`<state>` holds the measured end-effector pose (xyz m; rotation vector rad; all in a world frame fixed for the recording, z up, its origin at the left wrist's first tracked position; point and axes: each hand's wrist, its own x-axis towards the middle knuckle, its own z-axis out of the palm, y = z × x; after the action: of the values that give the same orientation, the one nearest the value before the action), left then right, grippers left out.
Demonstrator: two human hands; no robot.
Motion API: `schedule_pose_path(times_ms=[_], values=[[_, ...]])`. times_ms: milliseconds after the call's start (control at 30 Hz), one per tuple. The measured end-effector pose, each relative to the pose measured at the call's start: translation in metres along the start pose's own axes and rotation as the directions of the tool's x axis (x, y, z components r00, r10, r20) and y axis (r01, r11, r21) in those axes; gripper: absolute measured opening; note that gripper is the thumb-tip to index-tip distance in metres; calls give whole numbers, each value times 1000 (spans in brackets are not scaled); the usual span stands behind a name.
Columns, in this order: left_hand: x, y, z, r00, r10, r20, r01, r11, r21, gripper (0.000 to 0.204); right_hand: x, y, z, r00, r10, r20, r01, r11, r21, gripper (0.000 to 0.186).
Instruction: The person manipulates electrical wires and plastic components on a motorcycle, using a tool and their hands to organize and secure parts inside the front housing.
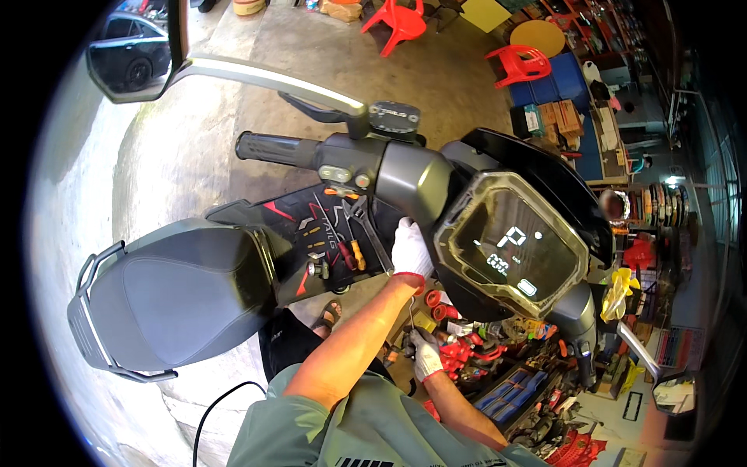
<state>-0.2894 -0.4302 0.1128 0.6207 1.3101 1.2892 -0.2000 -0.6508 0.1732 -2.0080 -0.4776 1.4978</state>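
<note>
Blk/grey scooter point(412, 179) on concrete floor, both gloved hands at its front.
L hand point(412, 251) (white knit glove, red cuff) under handlebar, grip partly hidden, can't tell hold; R hand point(426, 356), same glove, curled round thin metal rod point(412, 313). Lettered blk floor mat point(289, 233) carries dark adj. wrench point(369, 232), yellow-handled screwdriver point(358, 254). Blue plastic tray point(513, 395), contents unclear; brown cardboard boxes point(568, 117) upper R. Lit dash point(510, 237): white characters.

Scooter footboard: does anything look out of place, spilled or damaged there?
A wrench, a red-handled tool and a yellow-handled tool lie loose on the footboard, where a rider's feet would normally go, so they look out of place. No spill or damage is evident.
</note>
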Motion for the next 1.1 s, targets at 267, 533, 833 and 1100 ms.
schedule_pose_path(times_ms=[267, 533, 833, 1100], values=[[12, -24, -21, 922, 152, 355, -181, 982, 51, 48, 9, 15, -25, 999, -2, -51, 3, 999, 32, 21], [74, -123, -28, 804, 49, 592, -591, -27, 806, 49, 17, 57, -105, 975, -74, -208, 92, 993, 76, 18], [90, -85, -58, 805, 73, 589, -586, -64, 808, 47, 33, 146, -171, 898, 91, -430, 32, 962, 270, 16], [82, -71, -58, 811, 31, 584, -576, -133, 807, 45, 83, 244, -194, 784, 70, -617, 33, 988, 153, 21]])
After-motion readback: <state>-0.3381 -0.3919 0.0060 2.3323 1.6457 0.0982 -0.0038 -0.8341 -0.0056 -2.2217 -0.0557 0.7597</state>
